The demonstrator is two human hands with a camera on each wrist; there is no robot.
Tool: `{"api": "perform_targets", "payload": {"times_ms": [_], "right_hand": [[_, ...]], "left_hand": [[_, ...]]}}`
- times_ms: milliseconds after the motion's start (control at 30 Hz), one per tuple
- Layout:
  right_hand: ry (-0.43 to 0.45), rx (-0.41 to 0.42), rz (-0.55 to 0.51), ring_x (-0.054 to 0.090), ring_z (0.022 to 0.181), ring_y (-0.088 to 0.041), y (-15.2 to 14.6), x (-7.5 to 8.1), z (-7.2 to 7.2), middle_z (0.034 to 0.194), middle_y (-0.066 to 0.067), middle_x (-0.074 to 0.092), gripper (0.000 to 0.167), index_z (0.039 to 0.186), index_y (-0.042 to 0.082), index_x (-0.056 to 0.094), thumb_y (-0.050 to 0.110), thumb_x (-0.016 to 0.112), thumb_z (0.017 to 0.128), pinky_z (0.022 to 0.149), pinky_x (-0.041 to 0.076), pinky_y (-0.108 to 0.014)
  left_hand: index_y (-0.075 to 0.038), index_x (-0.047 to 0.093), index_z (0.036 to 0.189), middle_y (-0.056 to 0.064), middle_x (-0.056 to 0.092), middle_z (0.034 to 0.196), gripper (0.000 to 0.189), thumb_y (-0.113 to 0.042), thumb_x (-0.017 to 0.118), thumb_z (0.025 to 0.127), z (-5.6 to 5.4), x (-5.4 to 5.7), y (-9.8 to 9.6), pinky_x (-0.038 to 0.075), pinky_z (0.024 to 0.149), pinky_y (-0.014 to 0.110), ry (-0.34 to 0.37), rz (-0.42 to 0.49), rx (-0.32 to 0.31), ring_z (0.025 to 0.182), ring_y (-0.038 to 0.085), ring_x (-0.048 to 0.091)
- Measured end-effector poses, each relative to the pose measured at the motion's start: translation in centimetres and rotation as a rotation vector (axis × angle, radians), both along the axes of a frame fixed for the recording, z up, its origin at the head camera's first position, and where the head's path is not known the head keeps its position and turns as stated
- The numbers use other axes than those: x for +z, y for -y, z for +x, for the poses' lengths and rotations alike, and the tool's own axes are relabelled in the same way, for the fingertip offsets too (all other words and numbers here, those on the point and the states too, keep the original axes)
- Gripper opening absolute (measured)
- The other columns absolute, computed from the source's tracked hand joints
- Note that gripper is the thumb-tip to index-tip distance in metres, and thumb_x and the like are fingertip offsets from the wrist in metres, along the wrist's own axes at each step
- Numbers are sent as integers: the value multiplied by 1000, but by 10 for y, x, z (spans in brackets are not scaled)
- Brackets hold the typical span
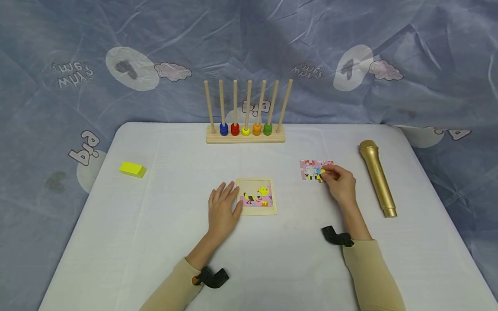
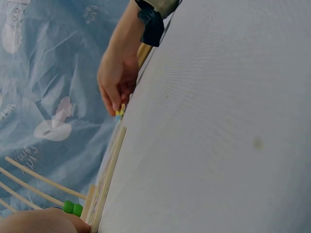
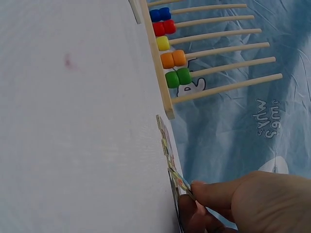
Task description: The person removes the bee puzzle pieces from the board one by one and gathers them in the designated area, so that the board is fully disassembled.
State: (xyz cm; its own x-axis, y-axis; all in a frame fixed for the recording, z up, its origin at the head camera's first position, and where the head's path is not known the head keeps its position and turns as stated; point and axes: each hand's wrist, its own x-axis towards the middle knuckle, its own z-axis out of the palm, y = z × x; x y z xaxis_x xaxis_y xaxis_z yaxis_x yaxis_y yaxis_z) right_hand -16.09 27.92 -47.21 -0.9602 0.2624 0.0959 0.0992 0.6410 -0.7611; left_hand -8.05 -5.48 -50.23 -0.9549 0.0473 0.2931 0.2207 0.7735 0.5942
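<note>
A square wooden puzzle tray (image 1: 255,211) lies mid-table, its lower part filled with pink and yellow picture pieces (image 1: 256,200). My left hand (image 1: 224,212) lies flat at the tray's left side, fingers straight, with fingertips and thumb touching the frame. To the right, my right hand (image 1: 341,185) pinches a colourful jigsaw piece (image 3: 182,182) between thumb and fingers; in the right wrist view it is tilted up from the table. Beneath and beside it lie more loose jigsaw pieces (image 1: 308,167), partly hidden by the fingers.
At the back stands a wooden peg rack (image 1: 249,139) with upright rods and blue, red, yellow, orange and green beads. A gold microphone (image 1: 378,179) lies right of my right hand. A yellow block (image 1: 132,169) sits at the far left.
</note>
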Motion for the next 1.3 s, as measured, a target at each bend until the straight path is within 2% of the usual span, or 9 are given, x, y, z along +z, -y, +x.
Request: {"api": "perform_targets", "payload": {"times_ms": [367, 733, 1300], "right_hand": [[-21, 3, 78, 50, 72, 0, 2, -3, 0, 94, -16, 70, 20, 108, 2, 73, 5, 67, 89, 63, 38, -10], [-43, 32, 120, 53, 78, -16, 2, -4, 0, 94, -19, 67, 20, 108, 0, 72, 4, 68, 89, 65, 36, -13], [-57, 58, 158, 54, 79, -20, 1, -6, 0, 92, -17, 64, 19, 105, -1, 73, 3, 68, 87, 66, 36, -15]], "left_hand": [[-3, 64, 127, 14, 55, 142, 42, -16, 69, 88, 0, -1, 0, 22, 114, 58, -8, 1, 1, 139, 35, 40], [-3, 65, 127, 14, 56, 141, 41, -16, 69, 88, 0, -2, 0, 23, 114, 58, -23, -1, 3, 138, 35, 41], [-4, 65, 126, 13, 56, 141, 40, -16, 69, 88, -1, -3, 1, 23, 114, 58, -23, -9, 6, 138, 34, 41]]}}
